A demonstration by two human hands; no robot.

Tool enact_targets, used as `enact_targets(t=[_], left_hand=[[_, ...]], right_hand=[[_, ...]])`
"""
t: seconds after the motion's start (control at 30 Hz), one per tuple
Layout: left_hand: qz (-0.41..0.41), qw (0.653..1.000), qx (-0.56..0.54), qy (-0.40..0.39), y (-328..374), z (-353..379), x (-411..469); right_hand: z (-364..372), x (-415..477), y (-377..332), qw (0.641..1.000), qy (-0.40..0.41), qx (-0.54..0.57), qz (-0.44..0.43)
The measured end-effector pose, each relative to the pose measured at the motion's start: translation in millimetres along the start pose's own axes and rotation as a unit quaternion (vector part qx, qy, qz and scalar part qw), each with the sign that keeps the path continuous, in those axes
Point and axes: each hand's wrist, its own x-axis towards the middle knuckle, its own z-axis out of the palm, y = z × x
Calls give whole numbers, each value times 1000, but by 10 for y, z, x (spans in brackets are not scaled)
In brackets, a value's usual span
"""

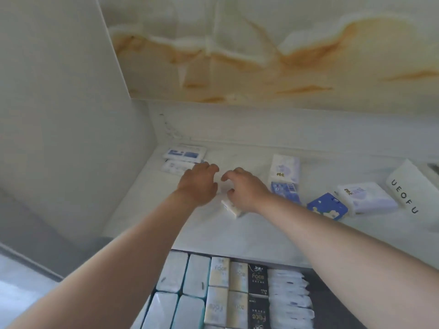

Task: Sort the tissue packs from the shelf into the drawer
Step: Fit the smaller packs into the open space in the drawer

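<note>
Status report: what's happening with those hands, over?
Left hand and right hand curled at white pack on shelf, grip unclear. Drawer open below. Nothing in the way.

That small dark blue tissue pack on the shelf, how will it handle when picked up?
The dark blue pack is small and looks film-wrapped, so probably light, squashy and a bit slippery. Its shape is boxy, so rolling seems unlikely.

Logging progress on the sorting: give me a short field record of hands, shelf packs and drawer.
left hand: fingers curled, above shelf; grip unclear
right hand: over white pack; grip unclear
corner packs: two, back left on shelf
blue pack: on shelf, right of hands
drawer: open, rows of packs inside
</note>
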Motion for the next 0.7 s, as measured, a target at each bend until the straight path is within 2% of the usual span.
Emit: enact_targets(t=[0.13, 0.3, 0.4, 0.5, 0.63, 0.7], left_hand=[[-35, 999, 6, -2, -691, 90, 90], [-73, 993, -12, -87, -1322, 263, 132], [-78, 995, -52, -36, -1477, 278, 240], [-38, 999, -32, 7, -1520, 285, 292], [-44, 996, 5, 80, -1600, 310, 279], [-60, 994, -25, 84, -1625, 306, 264]], right_hand=[[242, 586, -295, 999, -27, -31, -13], [447, 1190, -483, 988, -98, -117, -14], [507, 1458, -539, 988, -118, -101, 9], [561, 1679, -614, 992, -93, -88, 9], [625, 1764, -713, 981, -81, -175, -27], [658, 1707, -717, 975, -75, -200, -52]])
